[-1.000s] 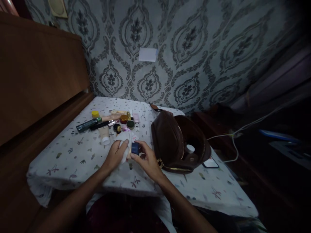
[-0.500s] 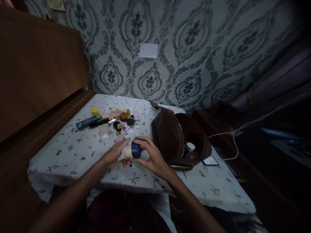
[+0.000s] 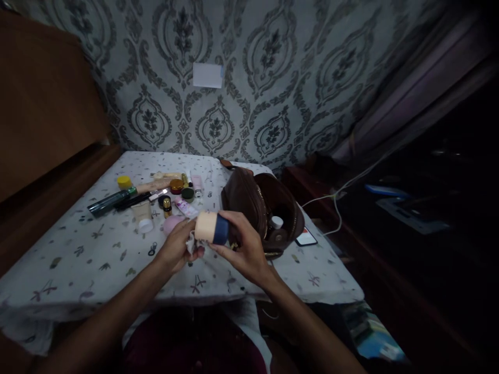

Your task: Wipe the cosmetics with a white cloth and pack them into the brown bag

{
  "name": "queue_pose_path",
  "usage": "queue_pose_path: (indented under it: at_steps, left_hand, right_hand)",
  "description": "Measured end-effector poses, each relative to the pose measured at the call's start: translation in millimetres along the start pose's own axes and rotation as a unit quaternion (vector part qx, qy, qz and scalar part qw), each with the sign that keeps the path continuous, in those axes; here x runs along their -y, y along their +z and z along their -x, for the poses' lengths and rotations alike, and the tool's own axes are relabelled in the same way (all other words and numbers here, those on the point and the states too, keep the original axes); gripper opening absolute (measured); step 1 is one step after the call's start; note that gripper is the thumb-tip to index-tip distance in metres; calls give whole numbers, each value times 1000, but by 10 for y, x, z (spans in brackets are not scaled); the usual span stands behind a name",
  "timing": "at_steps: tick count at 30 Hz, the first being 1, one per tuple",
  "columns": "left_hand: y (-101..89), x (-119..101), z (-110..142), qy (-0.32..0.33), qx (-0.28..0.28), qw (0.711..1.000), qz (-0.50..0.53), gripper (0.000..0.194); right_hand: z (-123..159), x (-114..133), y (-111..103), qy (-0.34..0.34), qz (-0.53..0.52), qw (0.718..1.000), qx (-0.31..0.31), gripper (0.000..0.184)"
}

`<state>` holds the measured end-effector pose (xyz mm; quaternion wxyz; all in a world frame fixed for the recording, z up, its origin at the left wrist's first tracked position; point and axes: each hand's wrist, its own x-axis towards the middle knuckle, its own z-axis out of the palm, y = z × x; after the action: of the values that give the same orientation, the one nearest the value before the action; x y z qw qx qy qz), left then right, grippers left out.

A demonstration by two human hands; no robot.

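Note:
A cream-coloured jar with a dark blue lid (image 3: 206, 227) lies sideways between my hands, above the front part of the table. My right hand (image 3: 244, 246) grips it at the blue lid end, thumb below and fingers on top. At the other end, my left hand (image 3: 180, 246) is closed on a crumpled white wipe (image 3: 191, 243) bunched near the bottom of the jar. Some of its fingers are hidden behind the wipe and jar. Just behind my left hand is a round pink sponge-like thing (image 3: 172, 224). An open brown bag (image 3: 244, 200) stands beyond my right hand.
Tubes, small jars and bottles lie at the back left, among them a white-capped tube (image 3: 143, 217), a green bottle (image 3: 111, 201) and a yellow lid (image 3: 124, 182). A white-capped container (image 3: 276, 223) sits in the bag. A phone (image 3: 306, 237) lies right of it.
The view has swung right. The jar's cream side now shows more, and the white wipe that covered part of it is bunched lower in my left hand.

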<state>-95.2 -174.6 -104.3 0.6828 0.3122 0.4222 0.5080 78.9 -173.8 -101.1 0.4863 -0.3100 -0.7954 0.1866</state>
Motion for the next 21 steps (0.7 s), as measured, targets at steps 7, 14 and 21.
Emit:
queue_pose_path:
  at_steps: [7,14,21]
  left_hand:
    - [216,-15,115,241,167,871,-394,15]
    - [731,102,244,310,274,647,-640,60]
    - [1177,257,165,175,217,598,-752,75]
  right_hand:
    - [-41,29,-664,105,33,972,-207,57]
    - [-162,-93,-1224,184,32,965,-186,58]
    - [-225,-156,-1493,140,186,972,-25,53]
